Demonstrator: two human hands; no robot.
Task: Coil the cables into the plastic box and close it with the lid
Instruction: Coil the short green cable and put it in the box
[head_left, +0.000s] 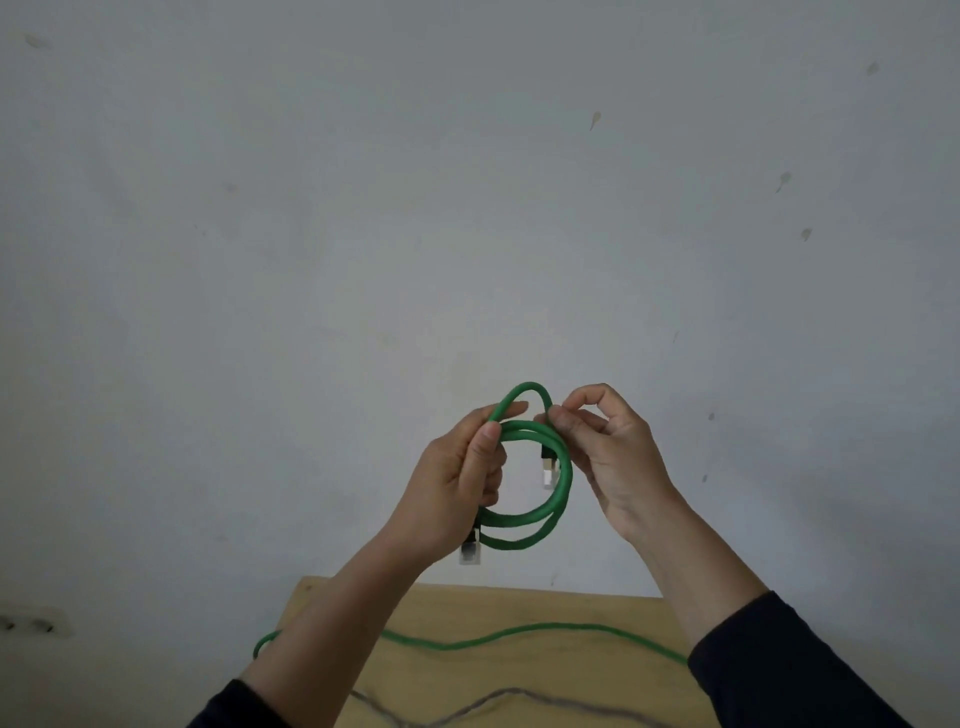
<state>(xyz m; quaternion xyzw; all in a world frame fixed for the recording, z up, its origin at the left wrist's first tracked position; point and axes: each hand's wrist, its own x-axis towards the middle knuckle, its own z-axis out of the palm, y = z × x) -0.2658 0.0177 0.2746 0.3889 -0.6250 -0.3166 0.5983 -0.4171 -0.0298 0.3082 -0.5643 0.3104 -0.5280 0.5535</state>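
Observation:
A green network cable (563, 488) is wound into a small coil and held up in front of the wall. My left hand (457, 483) grips the coil's left side, thumb pressed on the strands. My right hand (608, 447) pinches the top loop at the coil's upper right. One clear plug (548, 470) hangs inside the ring, another plug (470, 551) dangles below my left hand. A second green cable (519, 635) lies stretched across the wooden table, and a grey cable (498, 699) lies nearer me. The plastic box and lid are out of view.
The light wooden table (571, 608) fills the bottom centre, its far edge against a plain grey-white wall (467, 208). A wall socket (31, 622) sits low at the left. Dark sleeves cover both forearms.

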